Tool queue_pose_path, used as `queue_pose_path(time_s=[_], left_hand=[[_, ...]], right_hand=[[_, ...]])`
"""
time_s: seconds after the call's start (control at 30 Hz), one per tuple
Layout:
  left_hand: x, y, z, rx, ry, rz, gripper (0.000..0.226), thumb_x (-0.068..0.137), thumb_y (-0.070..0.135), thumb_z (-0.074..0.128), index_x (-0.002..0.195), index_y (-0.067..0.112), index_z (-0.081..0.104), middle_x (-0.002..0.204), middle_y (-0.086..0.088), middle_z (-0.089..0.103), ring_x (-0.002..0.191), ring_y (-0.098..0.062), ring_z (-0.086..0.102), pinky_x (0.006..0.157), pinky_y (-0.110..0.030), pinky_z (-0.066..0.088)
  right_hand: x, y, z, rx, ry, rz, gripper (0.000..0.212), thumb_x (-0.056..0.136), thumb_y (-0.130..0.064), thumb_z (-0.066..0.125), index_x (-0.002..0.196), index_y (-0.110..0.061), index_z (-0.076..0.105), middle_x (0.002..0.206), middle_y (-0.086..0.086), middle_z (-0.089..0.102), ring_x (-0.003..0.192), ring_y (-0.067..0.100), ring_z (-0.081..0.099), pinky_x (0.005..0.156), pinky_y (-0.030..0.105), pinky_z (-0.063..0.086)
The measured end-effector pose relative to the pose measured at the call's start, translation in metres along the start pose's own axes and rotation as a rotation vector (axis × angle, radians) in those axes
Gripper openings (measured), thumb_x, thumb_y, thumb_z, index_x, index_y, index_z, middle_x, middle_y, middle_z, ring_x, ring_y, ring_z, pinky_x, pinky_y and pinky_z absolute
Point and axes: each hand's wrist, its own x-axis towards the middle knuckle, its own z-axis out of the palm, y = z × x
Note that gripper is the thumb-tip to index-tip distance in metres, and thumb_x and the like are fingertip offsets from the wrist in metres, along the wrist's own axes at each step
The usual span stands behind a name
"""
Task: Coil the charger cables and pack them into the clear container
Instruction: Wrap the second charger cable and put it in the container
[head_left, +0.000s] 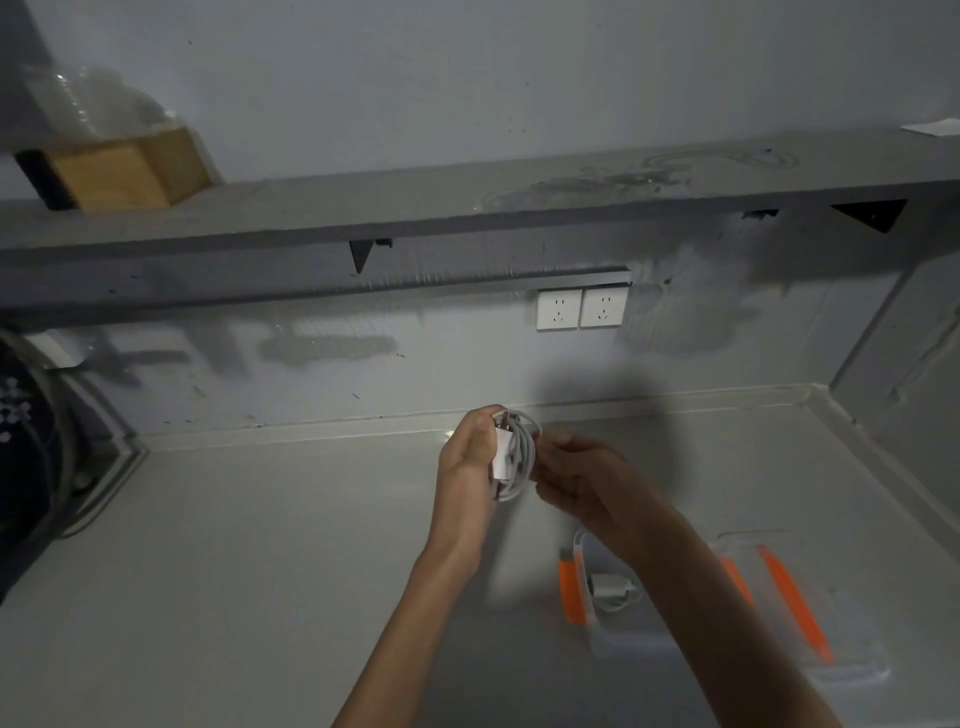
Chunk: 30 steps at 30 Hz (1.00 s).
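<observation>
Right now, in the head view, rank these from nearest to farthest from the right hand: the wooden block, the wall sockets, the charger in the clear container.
1. charger, below the right hand, inside the clear container.
2. wall sockets, above it.
3. wooden block, on the shelf, far upper left.

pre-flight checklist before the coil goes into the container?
1. Coil gripped in left hand: ok.
2. Right hand at the coil, grip on it: cannot tell.
3. Loose cable end tucked in: cannot tell.
4. Container open, lid lying beside it: ok.
5. Space left inside next to the charger already packed: cannot tell, the right arm covers part of it.
</observation>
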Motion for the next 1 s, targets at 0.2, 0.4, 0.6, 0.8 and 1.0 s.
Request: queue_pose_path(time_s=[0.2, 0.4, 0.6, 0.8, 1.0], left_hand=[[-0.008, -0.015, 0.012, 0.072, -0.027, 0.087, 0.030, 0.103, 0.024, 0.037, 0.101, 0.025, 0.067, 0.100, 0.001, 0.068, 0.093, -0.013, 0.062, 0.080, -0.030, 0.048], [-0.024, -0.023, 0.047, 0.042, 0.004, 0.089, 0.029, 0.099, 0.032, 0.041, 0.104, 0.020, 0.067, 0.108, -0.008, 0.070, 0.099, -0.019, 0.065, 0.080, -0.025, 0.053], [-0.047, -0.016, 0.103, 0.084, 0.120, 0.131, 0.020, 0.100, 0.019, 0.047, 0.102, 0.013, 0.066, 0.100, -0.003, 0.070, 0.088, -0.003, 0.063, 0.083, -0.026, 0.051], [-0.074, -0.022, 0.169, 0.086, 0.208, 0.174, 0.017, 0.099, 0.013, 0.049, 0.098, 0.013, 0.066, 0.088, 0.009, 0.067, 0.080, 0.003, 0.062, 0.073, -0.013, 0.051], [-0.090, -0.040, 0.215, 0.017, 0.188, 0.070, 0.026, 0.096, 0.033, 0.049, 0.104, 0.018, 0.068, 0.099, -0.009, 0.069, 0.090, -0.018, 0.065, 0.080, -0.035, 0.054]], right_hand=[[-0.015, 0.003, -0.014, -0.145, 0.104, -0.038, 0.020, 0.086, -0.005, 0.059, 0.082, -0.015, 0.076, 0.081, -0.003, 0.076, 0.087, 0.010, 0.070, 0.069, 0.024, 0.040], [-0.028, -0.008, -0.046, -0.171, 0.071, 0.008, 0.025, 0.086, -0.004, 0.059, 0.076, -0.016, 0.078, 0.068, -0.006, 0.072, 0.067, 0.005, 0.061, 0.063, 0.023, 0.035], [-0.042, -0.026, -0.085, -0.157, -0.055, 0.128, 0.019, 0.094, -0.007, 0.052, 0.094, -0.014, 0.069, 0.080, -0.007, 0.074, 0.077, -0.001, 0.070, 0.053, 0.021, 0.026], [-0.070, -0.027, -0.142, -0.325, 0.102, -0.041, 0.012, 0.087, -0.010, 0.063, 0.093, -0.008, 0.073, 0.085, 0.003, 0.075, 0.076, 0.006, 0.065, 0.057, 0.017, 0.041], [-0.098, -0.036, -0.185, -0.442, 0.134, -0.188, 0.008, 0.086, -0.005, 0.064, 0.085, -0.005, 0.071, 0.084, 0.008, 0.077, 0.077, 0.010, 0.072, 0.067, 0.014, 0.049]])
